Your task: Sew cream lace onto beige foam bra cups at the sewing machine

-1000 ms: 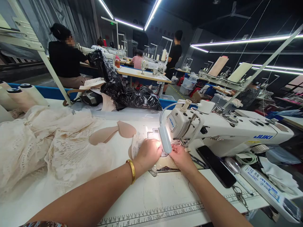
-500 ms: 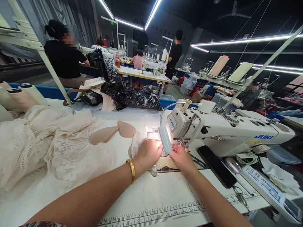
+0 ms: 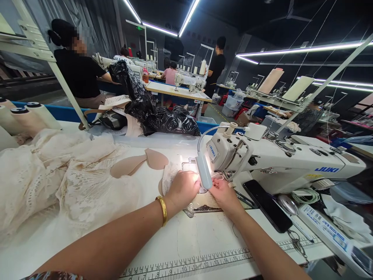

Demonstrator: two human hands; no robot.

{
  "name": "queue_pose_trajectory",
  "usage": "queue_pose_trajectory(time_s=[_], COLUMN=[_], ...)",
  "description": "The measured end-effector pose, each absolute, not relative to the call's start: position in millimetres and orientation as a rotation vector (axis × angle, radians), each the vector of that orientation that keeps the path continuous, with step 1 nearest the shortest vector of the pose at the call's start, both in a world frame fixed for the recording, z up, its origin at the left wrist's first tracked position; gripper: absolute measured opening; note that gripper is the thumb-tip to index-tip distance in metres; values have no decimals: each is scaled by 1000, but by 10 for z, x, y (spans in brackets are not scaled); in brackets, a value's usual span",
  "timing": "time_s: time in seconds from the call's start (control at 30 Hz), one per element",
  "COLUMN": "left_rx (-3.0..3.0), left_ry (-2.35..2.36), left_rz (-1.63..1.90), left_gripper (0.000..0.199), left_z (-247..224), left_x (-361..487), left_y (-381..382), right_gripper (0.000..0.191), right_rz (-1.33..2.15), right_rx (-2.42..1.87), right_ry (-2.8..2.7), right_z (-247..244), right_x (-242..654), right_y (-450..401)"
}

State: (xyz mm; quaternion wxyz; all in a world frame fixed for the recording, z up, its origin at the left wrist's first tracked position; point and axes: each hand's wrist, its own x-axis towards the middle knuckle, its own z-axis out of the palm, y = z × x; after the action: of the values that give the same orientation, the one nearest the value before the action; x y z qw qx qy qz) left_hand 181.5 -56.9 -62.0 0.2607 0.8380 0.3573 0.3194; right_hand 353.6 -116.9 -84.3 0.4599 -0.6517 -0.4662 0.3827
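At the sewing machine [image 3: 279, 155], both hands work under its head, beside the grey gooseneck lamp [image 3: 204, 171]. My left hand [image 3: 184, 188] is closed, with a piece of cream lace fabric [image 3: 169, 177] coming out from under it on the left. The fingers of my right hand [image 3: 223, 193] are pinched together just right of the lamp, close to the needle area; the lamp partly covers what lies between the hands, so what they pinch is hidden. Tan bra cups [image 3: 157, 158] lie left of the lace. A larger heap of cream lace [image 3: 78, 179] spreads across the table's left.
A black phone [image 3: 266, 206], tweezers [image 3: 244, 199] and a mouse-like silver object [image 3: 288, 204] lie right of my right hand. Thread cones [image 3: 40, 114] stand at far left. Black plastic bags [image 3: 175, 120] sit behind the table. Co-workers sit and stand beyond.
Almost nothing differs. Both hands stay in the same place at the machine; the whole view has shifted very slightly.
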Motion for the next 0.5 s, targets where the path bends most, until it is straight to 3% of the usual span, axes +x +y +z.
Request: queue_pose_trajectory(time_s=[0.5], left_rx=[2296], left_ry=[955], left_rz=[856], left_gripper=[39], left_z=[-604], left_x=[1811], left_y=[-570], right_gripper=[28], right_rz=[885], right_rx=[-1702], right_ry=[-1121], right_z=[-779], right_x=[3492], right_y=[-1153])
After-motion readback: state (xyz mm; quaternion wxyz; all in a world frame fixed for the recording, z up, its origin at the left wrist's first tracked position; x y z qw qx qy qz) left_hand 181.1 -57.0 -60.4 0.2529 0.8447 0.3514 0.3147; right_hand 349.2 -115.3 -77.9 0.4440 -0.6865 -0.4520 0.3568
